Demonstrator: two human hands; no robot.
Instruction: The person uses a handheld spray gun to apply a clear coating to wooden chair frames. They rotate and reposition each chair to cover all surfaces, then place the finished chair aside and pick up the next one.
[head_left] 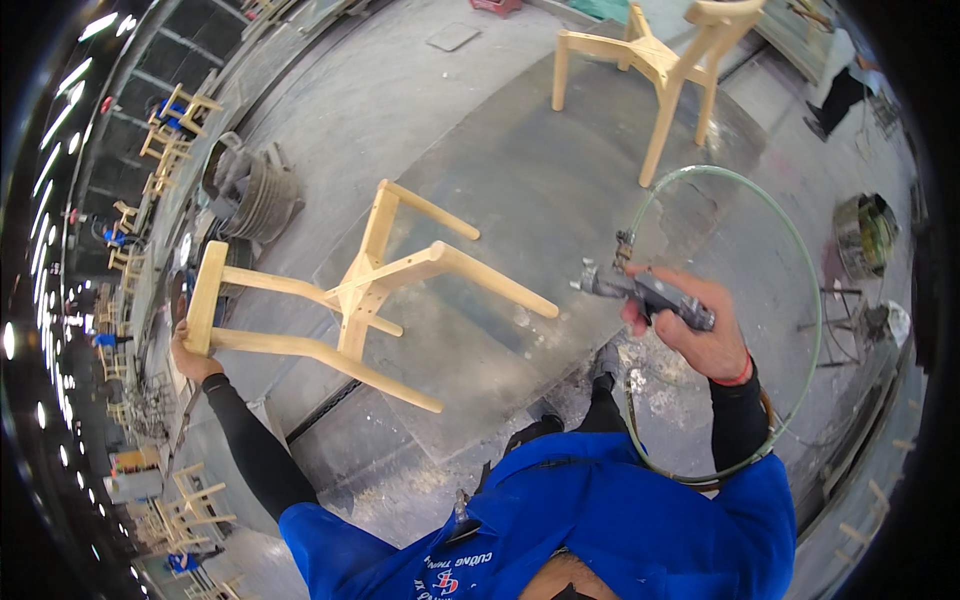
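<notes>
My left hand [192,358] grips the top rail of a pale wooden chair frame [362,290], which has no seat panel. The frame is tilted, its legs pointing out to the right and its crossed seat supports in the middle. On the right, my right hand [700,325] is wrapped round a dark spray gun [650,292] whose nozzle points left, toward the chair. A clear greenish hose [790,225] loops from the gun around my right forearm.
Another wooden chair frame [655,60] stands farther off on the stained floor. Buckets stand at left [255,190] and right [865,235]. A person in dark trousers [845,95] is at far right. More chair frames and people in blue line the left side.
</notes>
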